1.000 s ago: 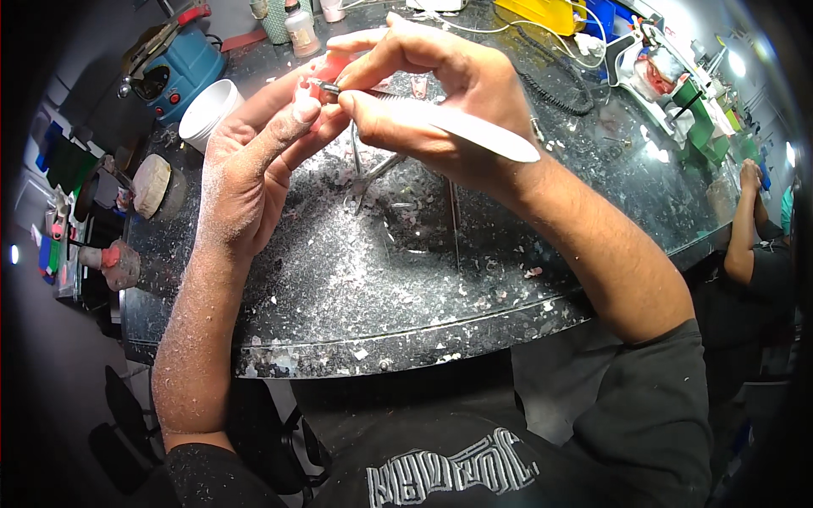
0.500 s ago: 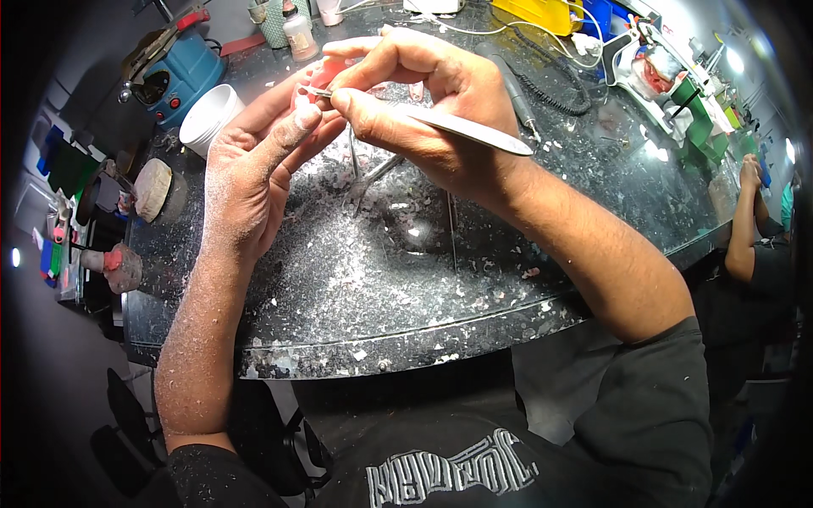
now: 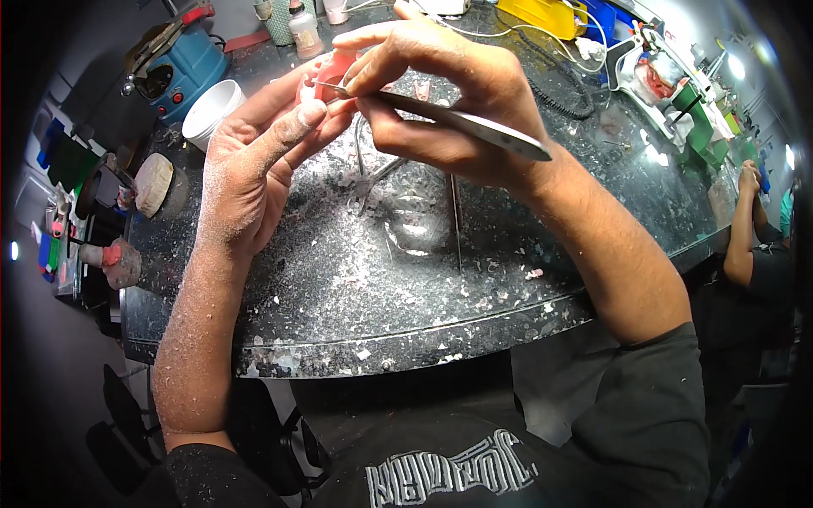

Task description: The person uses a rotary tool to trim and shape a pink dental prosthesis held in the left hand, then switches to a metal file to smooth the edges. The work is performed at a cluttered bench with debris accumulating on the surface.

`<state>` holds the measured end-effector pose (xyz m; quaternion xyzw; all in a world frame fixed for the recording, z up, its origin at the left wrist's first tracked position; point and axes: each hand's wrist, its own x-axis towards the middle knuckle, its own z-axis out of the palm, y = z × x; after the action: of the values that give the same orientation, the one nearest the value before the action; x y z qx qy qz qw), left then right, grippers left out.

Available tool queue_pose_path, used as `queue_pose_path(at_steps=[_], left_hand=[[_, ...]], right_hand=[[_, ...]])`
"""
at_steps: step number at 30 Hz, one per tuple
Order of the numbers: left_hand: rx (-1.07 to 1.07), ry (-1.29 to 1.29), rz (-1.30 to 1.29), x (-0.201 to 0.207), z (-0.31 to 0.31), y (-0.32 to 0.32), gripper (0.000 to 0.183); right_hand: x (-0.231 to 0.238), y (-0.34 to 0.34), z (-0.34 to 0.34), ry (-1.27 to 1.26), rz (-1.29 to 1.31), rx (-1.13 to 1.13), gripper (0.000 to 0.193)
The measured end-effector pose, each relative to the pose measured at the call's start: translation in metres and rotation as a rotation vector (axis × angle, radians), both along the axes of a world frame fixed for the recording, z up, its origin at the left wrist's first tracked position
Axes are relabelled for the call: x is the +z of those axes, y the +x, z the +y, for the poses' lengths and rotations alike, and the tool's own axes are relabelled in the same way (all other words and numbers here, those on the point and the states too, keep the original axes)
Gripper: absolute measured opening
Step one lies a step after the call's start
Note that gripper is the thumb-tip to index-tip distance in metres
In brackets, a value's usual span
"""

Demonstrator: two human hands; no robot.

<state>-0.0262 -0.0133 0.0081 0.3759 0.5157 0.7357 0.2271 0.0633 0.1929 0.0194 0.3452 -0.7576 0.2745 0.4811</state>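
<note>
My left hand (image 3: 241, 178), coated in white dust, pinches a pink denture base (image 3: 339, 64) between thumb and fingers above the far part of the bench. My right hand (image 3: 474, 93) grips a slim metal carving tool (image 3: 504, 135) like a pen. Its thin tip points left and meets or nearly meets the pink piece; exact contact is too small to tell. Part of the denture base is hidden behind my fingers. Below the hands, a forked metal instrument (image 3: 381, 173) lies among shavings, and a thin metal rod (image 3: 456, 224) rests to its right.
White dust and chips cover the dark bench (image 3: 508, 292). On the left are a white cup (image 3: 212, 114), a plaster disc (image 3: 153, 188) and a blue machine (image 3: 190, 76). A bottle (image 3: 304, 34) stands behind. Far right: a coiled cord (image 3: 563, 102), a white-framed device (image 3: 652, 76) and another person's arm (image 3: 742, 241).
My right hand has shifted slightly right and rolled, so the tool's handle slants lower to the right. The tip has drawn a little to the right. My left hand keeps its hold.
</note>
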Motion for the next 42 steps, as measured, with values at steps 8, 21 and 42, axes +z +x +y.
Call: queue_pose_path(at_steps=[8, 21, 42], left_hand=[[0.038, -0.016, 0.057, -0.002, -0.002, -0.002, 0.044], [0.023, 0.007, 0.14, -0.003, -0.003, -0.005, 0.045], [0.09, 0.036, 0.187, 0.0, -0.005, -0.006, 0.048]], right_hand=[[0.004, 0.011, -0.002, -0.071, -0.293, -0.048, 0.014], [-0.009, 0.01, -0.013, -0.468, -0.534, 0.131, 0.019], [-0.002, 0.007, -0.009, 0.032, -0.045, -0.065, 0.021]])
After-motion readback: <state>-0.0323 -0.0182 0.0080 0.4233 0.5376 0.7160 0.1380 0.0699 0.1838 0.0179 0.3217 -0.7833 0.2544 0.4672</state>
